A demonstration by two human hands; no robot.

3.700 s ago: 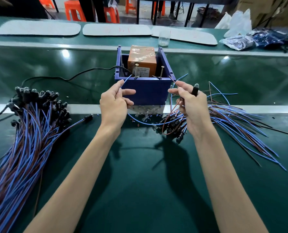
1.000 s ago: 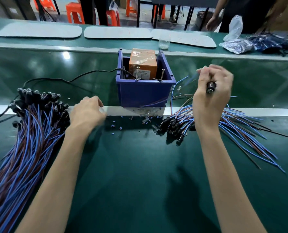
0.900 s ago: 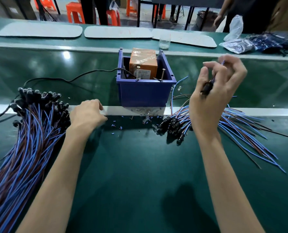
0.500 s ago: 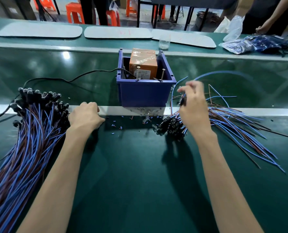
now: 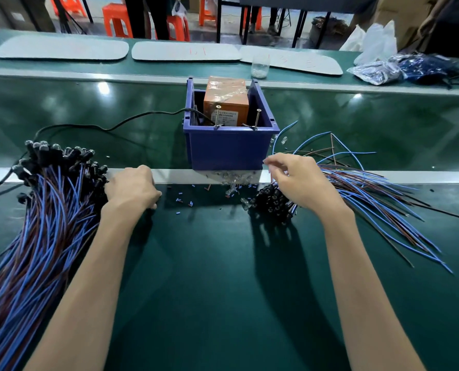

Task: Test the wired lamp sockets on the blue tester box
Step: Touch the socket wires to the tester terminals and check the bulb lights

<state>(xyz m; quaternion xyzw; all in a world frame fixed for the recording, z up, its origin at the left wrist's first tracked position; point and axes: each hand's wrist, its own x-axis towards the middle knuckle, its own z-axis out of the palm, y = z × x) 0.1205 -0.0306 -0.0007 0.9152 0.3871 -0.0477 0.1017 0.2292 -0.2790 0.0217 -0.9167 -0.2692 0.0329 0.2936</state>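
**Bench inventory: sockets, tester, risks**

Green bench [image 5: 223, 290], factory floor with orange stools behind.

- Blue tester box [image 5: 229, 149]: centre, on the far side of the metal rail, orange unit inside, two upright screw posts [image 5: 258, 119] at its front rim.
- Large socket bundle [image 5: 49, 210]: your left. Black socket heads point away from you, toward the rail; blue and brown leads trail back to the near-left corner, so the long axis runs near-to-far.
- Small socket pile [image 5: 272, 203]: your right. Heads lie toward the centre, leads fan out rightward.
- Your left hand [image 5: 132, 187]: curled knuckles-up beside the large bundle; whether it holds anything cannot be told.
- Your right hand [image 5: 300, 180]: above the small pile, fingers loosely spread, nothing held.
- Loose bulbs and cut insulation bits [image 5: 231, 183]: scattered in front of the box.

Risks, judged: the fanned leads may snag and drag neighbours out when you lift one socket; bare ends may bridge both posts; loose bulbs could roll or get crushed underhand.
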